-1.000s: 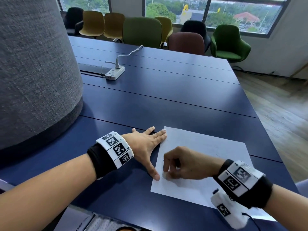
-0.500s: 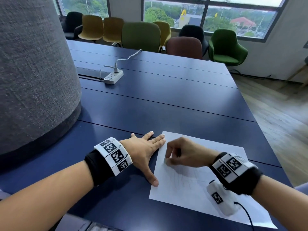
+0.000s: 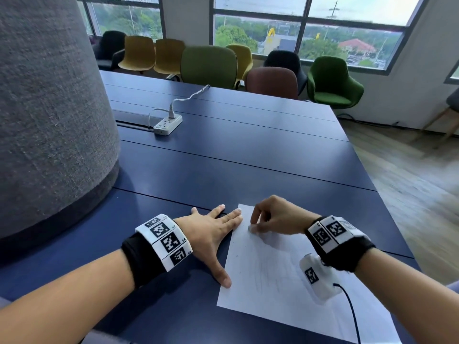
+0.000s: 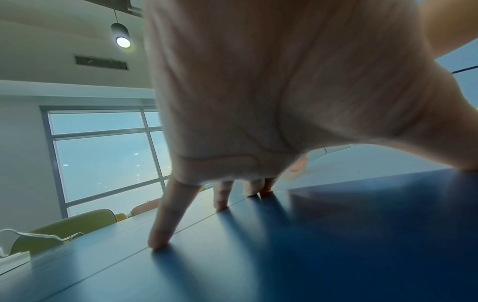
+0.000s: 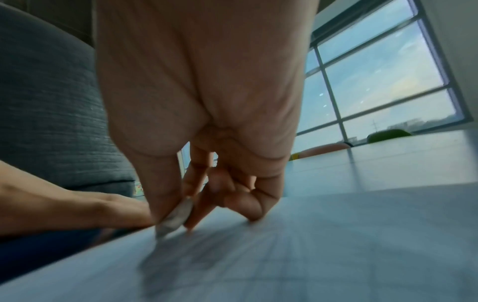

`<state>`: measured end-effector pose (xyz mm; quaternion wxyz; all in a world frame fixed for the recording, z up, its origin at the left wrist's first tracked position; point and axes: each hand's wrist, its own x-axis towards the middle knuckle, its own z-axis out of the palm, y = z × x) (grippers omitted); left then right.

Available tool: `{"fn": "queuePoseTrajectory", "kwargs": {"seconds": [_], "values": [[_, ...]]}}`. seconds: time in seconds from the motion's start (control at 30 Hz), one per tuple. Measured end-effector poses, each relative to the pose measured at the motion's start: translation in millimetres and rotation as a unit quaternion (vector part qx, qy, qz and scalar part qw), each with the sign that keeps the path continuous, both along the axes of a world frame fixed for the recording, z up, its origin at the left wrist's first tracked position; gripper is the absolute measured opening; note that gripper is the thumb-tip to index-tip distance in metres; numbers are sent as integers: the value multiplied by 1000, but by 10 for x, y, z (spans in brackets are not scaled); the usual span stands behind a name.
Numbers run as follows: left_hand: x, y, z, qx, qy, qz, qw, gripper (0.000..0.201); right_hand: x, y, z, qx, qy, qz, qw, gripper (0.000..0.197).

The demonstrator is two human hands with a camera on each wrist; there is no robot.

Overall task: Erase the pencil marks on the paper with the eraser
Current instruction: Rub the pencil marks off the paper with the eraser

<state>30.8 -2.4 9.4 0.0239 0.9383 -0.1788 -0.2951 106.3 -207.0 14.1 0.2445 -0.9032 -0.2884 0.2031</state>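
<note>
Right grip (image 3: 270, 217) pinches eraser (image 3: 251, 228) onto paper (image 3: 273, 276); left grip (image 3: 211, 234), fingers spread flat, pins its edge

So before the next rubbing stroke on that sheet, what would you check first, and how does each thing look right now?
1. Eraser pinched in the right hand: ok.
2. Eraser touching the paper: ok, its tip meets the sheet.
3. Left hand steadying the sheet: ok, flat, fingertips on the paper's edge.
4. Pencil marks left to rub: not ok, faint lines remain nearer the person than the eraser.
5. Paper flat, uncreased: ok where visible.
6. Marks under the right hand: cannot tell, hidden.
</note>
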Motion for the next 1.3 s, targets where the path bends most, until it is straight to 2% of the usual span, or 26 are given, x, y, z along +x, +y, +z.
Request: {"fn": "queuePoseTrajectory", "kwargs": {"seconds": [0.1, 0.2, 0.27, 0.37, 0.43, 0.6, 0.77, 0.93, 1.1, 1.3], "values": [[4, 1, -9, -1, -1, 0, 1000, 143, 60, -32, -43, 27, -27, -44, 998, 12], [4, -2, -7, 1, -1, 1, 1000, 143, -60, -24, -50, 4, 23, 23, 999, 11], [2, -5, -3, 2, 0, 2, 1000, 143, -63, -10, -33, -11, 28, 33, 999, 12], [-3, -5, 2, 0, -2, 2, 1000, 142, 70, -16, -49, 11, -22, -38, 999, 15], [-6, -4, 1, -4, -2, 3, 1000, 142, 77, -26, -78, 23, -34, -51, 998, 13], [-3, -2, 4, 0, -1, 2, 1000, 142, -48, -34, -26, -19, 23, 37, 999, 10], [-11, -11, 13, -2, 0, 3, 1000, 141, 83, -83, -81, 22, -50, -54, 997, 13], [-13, -5, 17, -1, 0, 3, 1000, 142, -31, -61, -37, -7, 23, 31, 999, 11], [-14, -11, 27, 1, -3, 2, 1000, 141, 79, -68, -71, 12, -48, -55, 997, 15], [-11, -29, 26, 8, -5, -2, 1000, 140, -124, -40, -38, -14, 4, 49, 999, 11]]}}
